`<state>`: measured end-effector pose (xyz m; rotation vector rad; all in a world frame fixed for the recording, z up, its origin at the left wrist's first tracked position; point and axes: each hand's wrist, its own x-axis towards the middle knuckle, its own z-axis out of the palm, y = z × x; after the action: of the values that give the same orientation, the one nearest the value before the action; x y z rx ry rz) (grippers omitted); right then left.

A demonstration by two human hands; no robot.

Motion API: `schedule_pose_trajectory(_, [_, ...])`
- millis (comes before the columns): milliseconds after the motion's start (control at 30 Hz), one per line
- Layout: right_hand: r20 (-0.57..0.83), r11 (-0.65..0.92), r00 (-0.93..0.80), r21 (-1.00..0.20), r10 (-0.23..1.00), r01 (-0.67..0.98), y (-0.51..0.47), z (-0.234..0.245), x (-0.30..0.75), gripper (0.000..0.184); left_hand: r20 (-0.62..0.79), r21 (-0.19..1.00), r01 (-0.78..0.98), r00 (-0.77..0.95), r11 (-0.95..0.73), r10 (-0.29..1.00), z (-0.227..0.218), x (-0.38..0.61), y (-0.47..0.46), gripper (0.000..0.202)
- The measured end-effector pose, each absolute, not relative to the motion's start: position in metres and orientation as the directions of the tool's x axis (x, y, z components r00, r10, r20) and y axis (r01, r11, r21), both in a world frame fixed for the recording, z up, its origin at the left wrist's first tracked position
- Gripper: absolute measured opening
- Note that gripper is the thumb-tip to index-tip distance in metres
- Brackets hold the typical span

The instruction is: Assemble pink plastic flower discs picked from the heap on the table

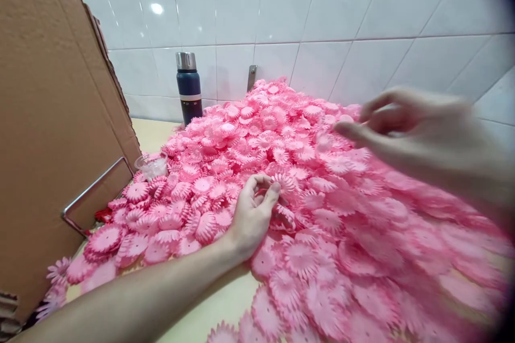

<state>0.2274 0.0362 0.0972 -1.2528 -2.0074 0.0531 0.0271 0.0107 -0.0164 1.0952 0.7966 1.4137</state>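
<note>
A big heap of pink plastic flower pieces (pixel 306 171) covers the yellowish table (pixel 213 311). My left hand (pixel 253 214) rests on the heap's near side with thumb and fingers curled into a pinch around one small flower piece (pixel 284 182). My right hand (pixel 406 123) hovers above the heap at the right, smeared by motion, with its fingers stretched out and apart; nothing shows in it.
A large brown cardboard sheet (pixel 52 118) stands at the left with a metal bar (pixel 94 187) in front of it. A dark blue flask (pixel 189 88) stands against the white tiled wall. A small clear cup (pixel 152 163) sits at the heap's left edge.
</note>
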Motion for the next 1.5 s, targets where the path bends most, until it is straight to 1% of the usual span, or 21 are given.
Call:
schedule_pose_trajectory(67, [0.429,0.523,-0.335,-0.462,0.839,0.716,0.037,0.087,0.212,0.034,0.238,0.922,-0.328,0.064,-0.205,0.969,-0.017,0.027,0.009,0.017])
schedule_pose_trajectory(133, [0.290,0.540,-0.462,-0.559,0.838,0.629,0.038,0.076,0.196,0.037,0.258,0.914,-0.346,0.086,-0.214,0.962,-0.017,0.025,0.010,0.020])
schedule_pose_trajectory(167, [0.258,0.540,-0.498,-0.606,0.828,0.584,0.038,0.071,0.191,0.039,0.261,0.907,-0.364,0.094,-0.211,0.961,-0.018,0.025,0.010,0.023])
schedule_pose_trajectory(267, [0.234,0.516,-0.540,-0.725,0.808,0.457,0.042,0.061,0.185,0.034,0.245,0.900,-0.395,0.110,-0.184,0.963,-0.019,0.023,0.012,0.027])
schedule_pose_trajectory(367, [0.225,0.477,-0.553,-0.799,0.802,0.366,0.046,0.058,0.189,0.030,0.218,0.922,-0.352,0.129,-0.161,0.967,-0.019,0.023,0.012,0.026])
schedule_pose_trajectory(467, [0.252,0.506,-0.558,-0.782,0.791,0.365,0.049,0.056,0.191,0.026,0.204,0.935,-0.318,0.126,-0.155,0.971,-0.017,0.023,0.011,0.025])
schedule_pose_trajectory(600, [0.274,0.543,-0.559,-0.740,0.783,0.397,0.046,0.051,0.188,0.024,0.208,0.936,-0.313,0.118,-0.162,0.971,-0.016,0.023,0.009,0.024])
schedule_pose_trajectory(800, [0.310,0.587,-0.574,-0.707,0.758,0.394,0.041,0.049,0.182,0.019,0.220,0.938,-0.303,0.133,-0.171,0.966,-0.015,0.022,0.010,0.025])
schedule_pose_trajectory(900, [0.339,0.589,-0.549,-0.714,0.764,0.378,0.040,0.048,0.178,0.020,0.192,0.944,-0.299,0.161,-0.138,0.968,-0.014,0.022,0.010,0.027])
schedule_pose_trajectory(1000, [0.332,0.572,-0.551,-0.742,0.766,0.349,0.040,0.045,0.175,0.024,0.181,0.945,-0.304,0.171,-0.123,0.969,-0.014,0.022,0.008,0.027])
schedule_pose_trajectory(1100, [0.324,0.567,-0.551,-0.743,0.769,0.354,0.043,0.041,0.175,0.027,0.216,0.937,-0.311,0.165,-0.157,0.962,-0.014,0.022,0.008,0.024])
schedule_pose_trajectory(1233, [0.343,0.583,-0.528,-0.708,0.777,0.398,0.043,0.042,0.176,0.027,0.243,0.927,-0.330,0.173,-0.177,0.954,-0.016,0.021,0.010,0.019])
schedule_pose_trajectory(1367, [0.321,0.616,-0.570,-0.644,0.756,0.454,0.039,0.051,0.178,0.028,0.165,0.917,-0.386,0.142,-0.099,0.976,-0.016,0.021,0.012,0.013])
schedule_pose_trajectory(1433, [0.297,0.611,-0.587,-0.646,0.753,0.457,0.038,0.055,0.180,0.027,0.129,0.920,-0.385,0.131,-0.069,0.983,-0.015,0.020,0.012,0.013])
schedule_pose_trajectory(1500, [0.267,0.585,-0.591,-0.675,0.761,0.449,0.038,0.057,0.182,0.024,0.122,0.926,-0.373,0.132,-0.065,0.984,-0.013,0.020,0.012,0.014])
